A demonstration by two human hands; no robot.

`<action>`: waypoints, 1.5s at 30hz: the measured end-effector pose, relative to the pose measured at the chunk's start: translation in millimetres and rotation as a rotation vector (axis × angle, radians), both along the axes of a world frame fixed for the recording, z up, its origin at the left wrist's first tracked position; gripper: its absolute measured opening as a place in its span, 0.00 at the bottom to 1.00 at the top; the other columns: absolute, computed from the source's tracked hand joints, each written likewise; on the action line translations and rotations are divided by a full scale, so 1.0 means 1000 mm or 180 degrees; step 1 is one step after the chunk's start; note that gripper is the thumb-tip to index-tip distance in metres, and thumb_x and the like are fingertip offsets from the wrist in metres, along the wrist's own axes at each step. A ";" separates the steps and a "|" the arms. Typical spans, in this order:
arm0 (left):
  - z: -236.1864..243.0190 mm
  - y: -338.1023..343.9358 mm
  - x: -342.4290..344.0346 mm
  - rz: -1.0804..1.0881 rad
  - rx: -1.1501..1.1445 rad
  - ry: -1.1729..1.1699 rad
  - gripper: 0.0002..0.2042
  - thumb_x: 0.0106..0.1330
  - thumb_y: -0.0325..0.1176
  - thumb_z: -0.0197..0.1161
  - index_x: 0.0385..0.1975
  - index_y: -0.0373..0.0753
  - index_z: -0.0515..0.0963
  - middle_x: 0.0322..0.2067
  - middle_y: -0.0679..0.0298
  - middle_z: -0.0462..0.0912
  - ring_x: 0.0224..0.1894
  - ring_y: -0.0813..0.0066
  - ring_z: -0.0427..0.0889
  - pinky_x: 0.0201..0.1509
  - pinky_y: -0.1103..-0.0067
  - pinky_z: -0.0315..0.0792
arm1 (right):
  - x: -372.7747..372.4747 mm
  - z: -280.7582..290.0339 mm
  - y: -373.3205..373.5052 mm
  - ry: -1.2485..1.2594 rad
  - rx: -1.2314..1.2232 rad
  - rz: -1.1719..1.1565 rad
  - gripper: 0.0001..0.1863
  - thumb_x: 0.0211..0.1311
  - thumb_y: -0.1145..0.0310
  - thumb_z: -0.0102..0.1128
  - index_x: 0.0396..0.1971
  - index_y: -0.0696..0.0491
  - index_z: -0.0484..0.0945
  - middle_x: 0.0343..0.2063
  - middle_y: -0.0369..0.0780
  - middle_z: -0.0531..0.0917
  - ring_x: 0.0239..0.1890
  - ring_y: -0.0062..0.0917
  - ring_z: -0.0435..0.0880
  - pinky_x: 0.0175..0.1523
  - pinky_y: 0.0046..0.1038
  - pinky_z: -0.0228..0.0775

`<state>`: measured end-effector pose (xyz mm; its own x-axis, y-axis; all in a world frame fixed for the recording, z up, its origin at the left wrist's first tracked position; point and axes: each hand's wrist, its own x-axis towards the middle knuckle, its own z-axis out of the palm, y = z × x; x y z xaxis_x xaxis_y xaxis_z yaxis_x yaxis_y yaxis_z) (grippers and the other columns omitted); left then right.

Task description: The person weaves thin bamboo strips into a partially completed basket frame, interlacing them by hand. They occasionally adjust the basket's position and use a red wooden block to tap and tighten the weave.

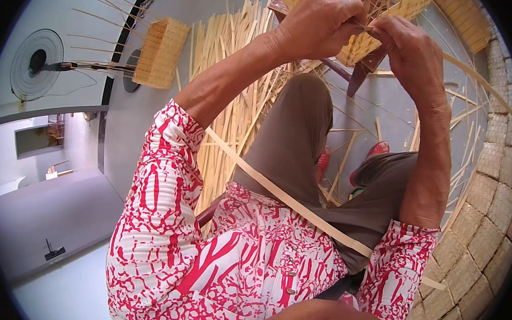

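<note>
Both hands are raised at the top of the head view, close together over a partly woven basket [413,10] of yellow bamboo strips. My left hand [323,24] is closed, its fingertips pinching a thin strip at the basket's rim. Facing it, my right hand [411,58] pinches what looks like the same strip, thumb against fingers. The basket rests on a dark reddish wooden stand [364,70], and its far part is cut off by the frame's edge. A long flat bamboo strip [288,200] crosses my lap.
Many loose bamboo strips [238,59] lie on the grey floor left of my knee. Another woven basket [162,51] with unwoven strip ends sits farther left, near a standing fan [37,61]. Stacked woven baskets [488,192] line the right side. A grey door [53,224] stands at the left.
</note>
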<state>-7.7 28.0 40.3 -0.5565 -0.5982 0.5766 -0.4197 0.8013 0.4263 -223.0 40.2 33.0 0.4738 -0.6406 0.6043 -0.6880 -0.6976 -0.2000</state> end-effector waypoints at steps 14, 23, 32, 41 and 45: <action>0.007 0.016 0.025 -0.0011 0.0176 -0.0528 0.08 0.63 0.29 0.64 0.38 0.37 0.75 0.31 0.55 0.79 0.36 0.57 0.81 0.40 0.69 0.74 | 0.011 0.014 -0.009 0.0202 -0.0055 0.0164 0.16 0.58 0.55 0.67 0.21 0.52 0.78 0.18 0.43 0.79 0.25 0.42 0.81 0.30 0.40 0.69; -0.006 0.010 0.039 0.0033 -0.0298 -0.0661 0.09 0.64 0.33 0.67 0.39 0.39 0.76 0.30 0.59 0.82 0.32 0.61 0.86 0.35 0.72 0.78 | 0.017 -0.009 -0.036 0.0104 -0.0090 0.0657 0.23 0.65 0.45 0.55 0.27 0.52 0.77 0.25 0.42 0.83 0.33 0.42 0.83 0.37 0.43 0.72; -0.016 0.001 0.030 0.0737 0.0554 0.0301 0.09 0.58 0.30 0.73 0.32 0.36 0.78 0.26 0.61 0.83 0.27 0.75 0.86 0.31 0.79 0.78 | 0.021 -0.007 -0.021 -0.0339 -0.0862 -0.0223 0.10 0.60 0.58 0.65 0.33 0.49 0.81 0.33 0.36 0.85 0.44 0.30 0.81 0.54 0.35 0.64; -0.026 -0.004 0.035 0.0931 0.0320 0.0837 0.08 0.58 0.30 0.73 0.27 0.34 0.80 0.24 0.64 0.82 0.23 0.80 0.83 0.29 0.82 0.75 | 0.027 -0.048 -0.032 -0.3956 0.2474 0.0394 0.12 0.73 0.69 0.51 0.48 0.56 0.79 0.40 0.43 0.86 0.41 0.36 0.87 0.49 0.37 0.80; -0.031 0.000 0.036 0.0929 0.0323 0.0938 0.09 0.57 0.31 0.75 0.28 0.35 0.81 0.23 0.65 0.80 0.22 0.81 0.80 0.28 0.82 0.74 | 0.019 -0.037 -0.043 -0.6284 0.3365 0.1021 0.13 0.75 0.66 0.50 0.46 0.60 0.77 0.39 0.46 0.85 0.39 0.30 0.86 0.45 0.31 0.81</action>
